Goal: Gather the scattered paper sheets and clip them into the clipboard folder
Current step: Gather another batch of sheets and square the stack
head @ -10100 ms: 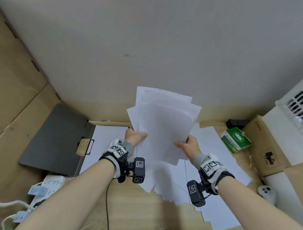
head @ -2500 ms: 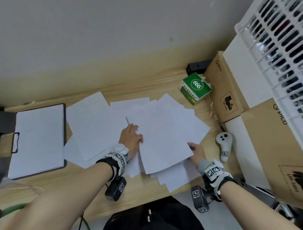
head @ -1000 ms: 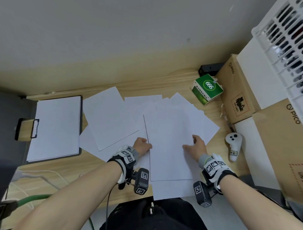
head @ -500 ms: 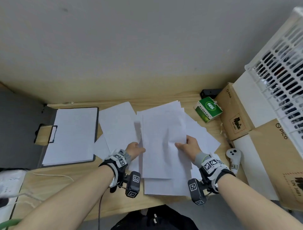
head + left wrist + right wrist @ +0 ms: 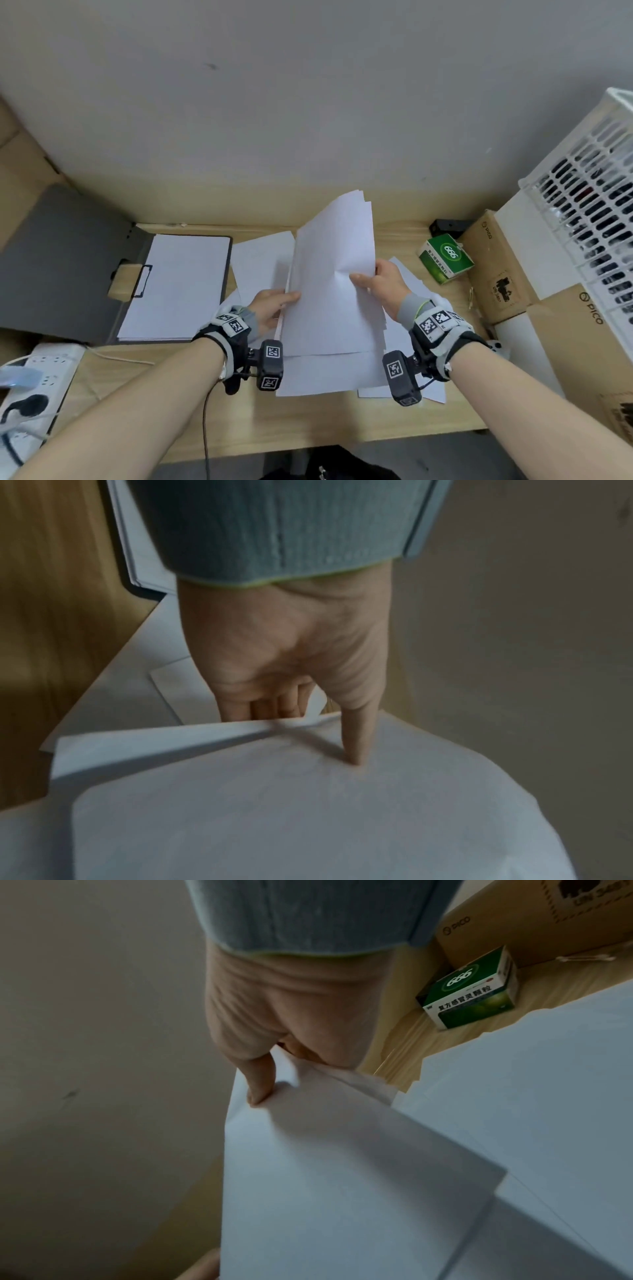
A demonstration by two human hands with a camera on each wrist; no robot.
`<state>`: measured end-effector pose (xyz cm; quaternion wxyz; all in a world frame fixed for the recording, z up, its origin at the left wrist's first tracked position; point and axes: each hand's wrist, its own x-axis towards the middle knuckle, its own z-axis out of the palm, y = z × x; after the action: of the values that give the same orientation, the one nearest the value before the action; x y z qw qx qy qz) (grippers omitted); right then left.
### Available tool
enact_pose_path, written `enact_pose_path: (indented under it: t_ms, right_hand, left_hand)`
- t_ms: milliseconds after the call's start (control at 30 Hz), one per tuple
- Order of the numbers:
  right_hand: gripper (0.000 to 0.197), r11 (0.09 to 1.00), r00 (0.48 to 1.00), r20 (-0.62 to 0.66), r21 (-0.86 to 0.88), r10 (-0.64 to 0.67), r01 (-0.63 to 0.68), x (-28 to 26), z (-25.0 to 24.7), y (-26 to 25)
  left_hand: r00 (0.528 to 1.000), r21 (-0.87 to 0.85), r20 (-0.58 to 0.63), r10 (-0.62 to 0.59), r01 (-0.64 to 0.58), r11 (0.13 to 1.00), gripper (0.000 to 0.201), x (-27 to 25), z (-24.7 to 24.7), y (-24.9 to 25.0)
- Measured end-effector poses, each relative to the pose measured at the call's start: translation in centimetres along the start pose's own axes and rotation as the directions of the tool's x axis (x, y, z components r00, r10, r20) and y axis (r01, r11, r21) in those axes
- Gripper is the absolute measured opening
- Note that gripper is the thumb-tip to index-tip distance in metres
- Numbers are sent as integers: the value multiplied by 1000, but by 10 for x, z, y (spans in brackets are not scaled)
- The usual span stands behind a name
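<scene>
The stack of sheets (image 5: 334,284) stands tilted up off the desk (image 5: 308,421), probably so its edges can be squared. It sits between the hands: the left hand (image 5: 270,308) pinches its left edge, the right hand (image 5: 383,282) its right. More loose sheets (image 5: 260,260) lie beneath, beside the open clipboard (image 5: 178,287).

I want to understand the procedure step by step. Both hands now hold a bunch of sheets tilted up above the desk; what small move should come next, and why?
Probably tap the lower edge of the held sheets on the desk to square them. The left hand and right hand pinch the sides, but the top edges are uneven. More loose sheets lie underneath, and the clipboard folder is open at the left.
</scene>
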<state>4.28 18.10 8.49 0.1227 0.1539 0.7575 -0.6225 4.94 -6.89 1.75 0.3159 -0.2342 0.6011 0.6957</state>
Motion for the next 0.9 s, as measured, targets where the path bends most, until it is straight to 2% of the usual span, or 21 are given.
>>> enact_pose_path:
  t_ms: [100, 200, 300, 433, 533, 667, 800, 900]
  right_hand:
    - [19, 996, 999, -41, -89, -9, 5, 1, -3, 7]
    - [15, 993, 995, -103, -118, -8, -4, 5, -9, 8]
    - [20, 998, 990, -124, -26, -62, 59, 11, -15, -9]
    - [23, 980, 977, -141, 98, -160, 174, 16, -22, -42]
    - [21, 964, 978, -112, 182, -174, 192, 22, -26, -46]
    - [26, 972, 987, -62, 177, -149, 158, 21, -19, -19]
    - [20, 991, 995, 12, 95, -94, 93, 16, -12, 4]
    - [18, 989, 996, 36, 128, -85, 80, 18, -13, 0]
  left_hand:
    - [994, 3, -67, 81, -81, 997, 33, -6, -3, 5]
    - [971, 101, -147, 190, -176, 979, 28, -13, 1, 24]
    - [936, 139, -167, 310, -289, 947, 25, -21, 11, 55]
    - [876, 135, -171, 450, -432, 892, 30, -30, 23, 95]
    - [841, 162, -161, 516, -493, 855, 32, -42, 30, 108]
    - [817, 249, -195, 543, -495, 833, 30, -42, 37, 86]
    - [832, 287, -226, 506, -440, 851, 29, -37, 43, 62]
    - [845, 322, -194, 498, -425, 846, 24, -35, 48, 66]
